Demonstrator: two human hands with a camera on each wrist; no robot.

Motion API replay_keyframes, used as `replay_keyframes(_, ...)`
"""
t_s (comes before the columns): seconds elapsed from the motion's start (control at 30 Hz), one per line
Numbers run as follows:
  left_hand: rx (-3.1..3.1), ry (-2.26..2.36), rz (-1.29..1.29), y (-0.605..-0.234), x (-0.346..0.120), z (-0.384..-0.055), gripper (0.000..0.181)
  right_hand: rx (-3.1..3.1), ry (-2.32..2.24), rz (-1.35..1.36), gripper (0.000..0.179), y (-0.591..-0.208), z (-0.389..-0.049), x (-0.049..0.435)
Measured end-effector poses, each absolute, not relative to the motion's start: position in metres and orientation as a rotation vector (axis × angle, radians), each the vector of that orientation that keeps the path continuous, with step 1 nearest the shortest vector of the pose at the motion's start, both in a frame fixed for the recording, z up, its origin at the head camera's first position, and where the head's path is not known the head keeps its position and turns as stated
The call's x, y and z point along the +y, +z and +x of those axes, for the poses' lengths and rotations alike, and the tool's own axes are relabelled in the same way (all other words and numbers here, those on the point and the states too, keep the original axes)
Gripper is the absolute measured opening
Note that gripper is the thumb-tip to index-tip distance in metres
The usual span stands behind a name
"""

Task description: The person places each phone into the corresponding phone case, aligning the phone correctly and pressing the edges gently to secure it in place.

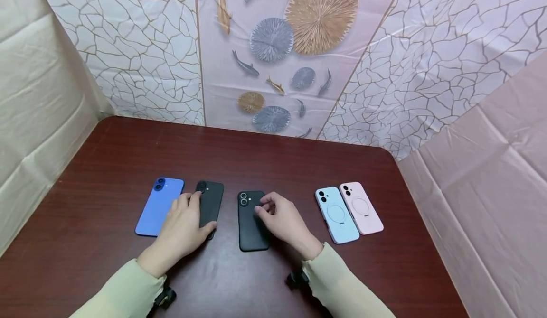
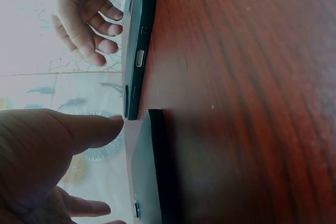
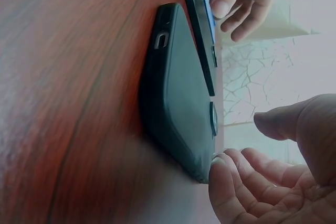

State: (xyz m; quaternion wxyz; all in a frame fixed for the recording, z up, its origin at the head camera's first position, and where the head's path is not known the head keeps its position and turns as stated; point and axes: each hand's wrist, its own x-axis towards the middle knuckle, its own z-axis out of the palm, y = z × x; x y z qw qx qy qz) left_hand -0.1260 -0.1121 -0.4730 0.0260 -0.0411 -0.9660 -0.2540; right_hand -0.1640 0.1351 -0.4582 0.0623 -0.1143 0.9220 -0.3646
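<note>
My left hand (image 1: 178,229) hovers over the left dark phone (image 1: 211,205), which lies back up. Its thumb is by the phone's lower right edge, and the fingers are spread near the upper left. In the left wrist view the thumb stands apart from that phone (image 2: 146,174). My right hand (image 1: 285,219) is at the right side of a black-cased phone (image 1: 251,230) with two ringed lenses. In the right wrist view its fingers bend loosely beside the far edge of this phone (image 3: 186,87), with the thumb held away; whether they touch it I cannot tell.
A blue phone (image 1: 155,209) lies just left of my left hand. To the right, a light blue cased phone (image 1: 336,225) and a pink cased phone (image 1: 368,218) lie side by side. Patterned cloth (image 1: 273,85) hangs behind the dark red wooden table (image 1: 239,156).
</note>
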Motion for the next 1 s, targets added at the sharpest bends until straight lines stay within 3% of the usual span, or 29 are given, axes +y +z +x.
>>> replay_keyframes(0.47, -3.103, -0.777, -0.064, -0.471, -0.108, -0.131, 0.095, 2.739, -1.162, -0.402, 0.022, -0.457, -0.168, 0.119)
replay_keyframes(0.73, -3.218, -0.815, -0.045, -0.468, -0.117, -0.137, 0.109, 2.737, -1.158, -0.431, 0.020, -0.457, -0.169, 0.116)
replay_keyframes(1.0, -3.325, -0.757, -0.032, -0.462, -0.120, -0.139, 0.108, 2.752, -1.152, -0.405, 0.019, -0.454, -0.168, 0.123)
